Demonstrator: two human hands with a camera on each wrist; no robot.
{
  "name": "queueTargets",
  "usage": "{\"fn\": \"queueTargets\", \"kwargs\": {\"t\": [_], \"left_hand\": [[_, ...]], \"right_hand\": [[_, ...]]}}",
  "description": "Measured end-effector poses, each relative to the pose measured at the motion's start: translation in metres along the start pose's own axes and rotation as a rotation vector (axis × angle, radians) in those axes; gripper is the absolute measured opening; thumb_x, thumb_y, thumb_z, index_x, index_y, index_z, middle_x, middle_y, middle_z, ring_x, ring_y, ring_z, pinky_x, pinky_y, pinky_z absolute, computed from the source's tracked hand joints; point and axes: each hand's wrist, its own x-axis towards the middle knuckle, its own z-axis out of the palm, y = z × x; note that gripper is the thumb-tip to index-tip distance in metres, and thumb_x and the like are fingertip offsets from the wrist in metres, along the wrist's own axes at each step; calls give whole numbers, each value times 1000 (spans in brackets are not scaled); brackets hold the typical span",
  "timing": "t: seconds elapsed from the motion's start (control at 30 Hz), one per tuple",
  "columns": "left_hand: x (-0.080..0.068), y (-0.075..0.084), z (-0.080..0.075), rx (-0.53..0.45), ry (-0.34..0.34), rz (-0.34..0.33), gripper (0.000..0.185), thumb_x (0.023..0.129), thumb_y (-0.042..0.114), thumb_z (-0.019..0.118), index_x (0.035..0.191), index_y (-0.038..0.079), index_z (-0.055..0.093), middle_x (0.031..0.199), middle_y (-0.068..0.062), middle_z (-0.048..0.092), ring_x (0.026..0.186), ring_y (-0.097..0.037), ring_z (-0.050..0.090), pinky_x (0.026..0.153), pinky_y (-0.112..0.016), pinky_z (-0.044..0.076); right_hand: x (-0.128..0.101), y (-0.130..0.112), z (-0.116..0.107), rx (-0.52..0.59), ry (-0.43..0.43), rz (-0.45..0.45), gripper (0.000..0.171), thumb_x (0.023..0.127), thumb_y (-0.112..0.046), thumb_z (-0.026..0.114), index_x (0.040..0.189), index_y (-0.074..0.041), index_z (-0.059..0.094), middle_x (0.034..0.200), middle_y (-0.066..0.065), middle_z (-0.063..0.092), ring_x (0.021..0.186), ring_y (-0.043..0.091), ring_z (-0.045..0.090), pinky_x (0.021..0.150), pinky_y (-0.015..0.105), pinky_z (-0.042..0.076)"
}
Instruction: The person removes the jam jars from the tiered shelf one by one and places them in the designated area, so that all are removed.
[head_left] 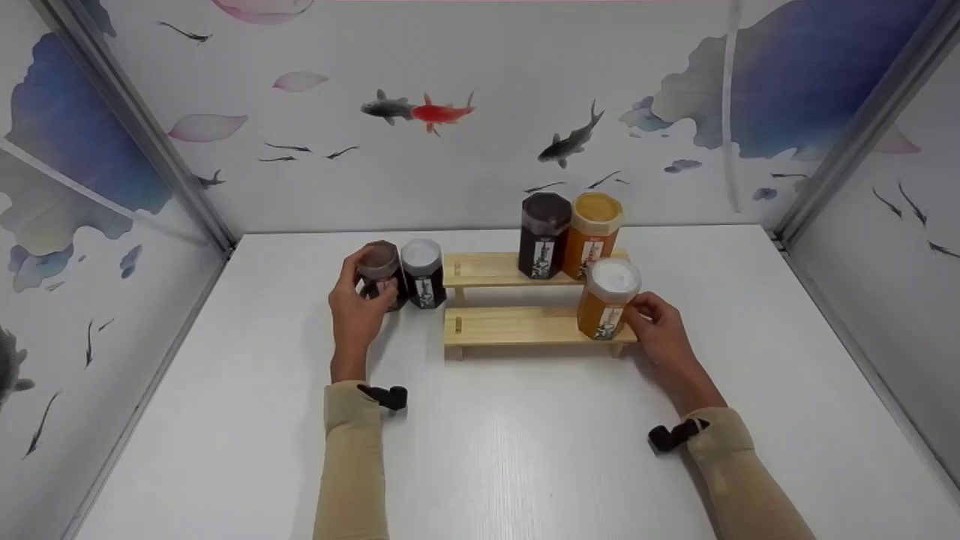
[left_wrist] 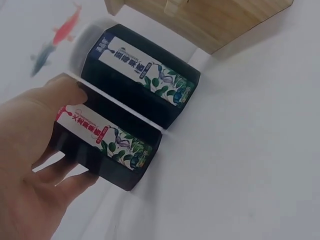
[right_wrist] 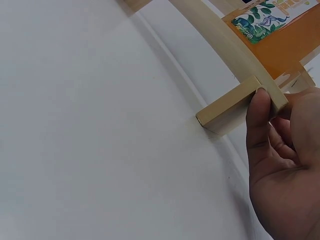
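Head view: a person is working at a white bench (head_left: 480, 465), with a two-step wooden rack (head_left: 517, 324) sitting in the middle; all places below are given from that rack.
Left hand (head_left: 358, 315): fingers and thumb are curling around a dark jar (head_left: 379, 270) standing on the bench just off the rack's left end.
Neighbour jar: a second dark jar with a white lid (head_left: 423, 273) is standing between the held jar and the rack, touching or nearly touching the held one.
Left wrist view: the thumb (left_wrist: 60, 92) is pressing on the labelled side of the dark jar (left_wrist: 107, 142), and the fingers are wrapping underneath.
Right hand (head_left: 660, 330): it is resting at the rack's right end beside an orange jar with a white lid (head_left: 606, 298) on the lower step; the fingers are loosely curled, and a fingertip (right_wrist: 260, 117) is touching the rack's corner, not clamping the jar.
Upper step: a dark jar (head_left: 544, 235) and an orange jar (head_left: 594, 234) are standing side by side at its right part.
Doing it well: judging by the grip, lifting the held jar straight up before moving it sideways is looking wise, so its neighbour is not getting knocked.
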Motion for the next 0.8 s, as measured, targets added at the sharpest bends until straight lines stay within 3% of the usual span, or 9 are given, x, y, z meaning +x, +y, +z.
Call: {"fn": "queueTargets", "kwargs": {"t": [0.2,0.47,0.67,0.8], "left_hand": [[0,-2,-7,13,-86,-23,73,96,9,81,159,24,48,155,-14,60,152,-33,53,119,-52,50],[1,-1,-7,11,-108,-12,74,96,9,80,160,24,46,156,-13,58,154,-30,49,123,-56,45],[4,12,-4,112,-60,-11,69,99,34,80,160,17,51,174,-16,37,167,-33,27,134,-57,27],[6,33,4,112,-3,55,61,101,34,79,155,13,58,174,-17,37,165,-34,29,131,-57,32]], "right_hand": [[0,0,0,-1,0,17,31,112,-28,62,133,-5,63,124,-4,69,124,8,60,97,14,54],[0,-2,0,14,-10,40,33,113,-29,60,135,-5,60,134,4,66,129,13,57,98,14,54],[1,-1,0,18,-15,43,32,112,-29,61,134,-5,60,136,5,66,127,11,59,97,15,55],[0,0,0,31,-16,42,31,112,-28,60,133,-6,60,135,4,66,124,10,60,96,16,56]]}}
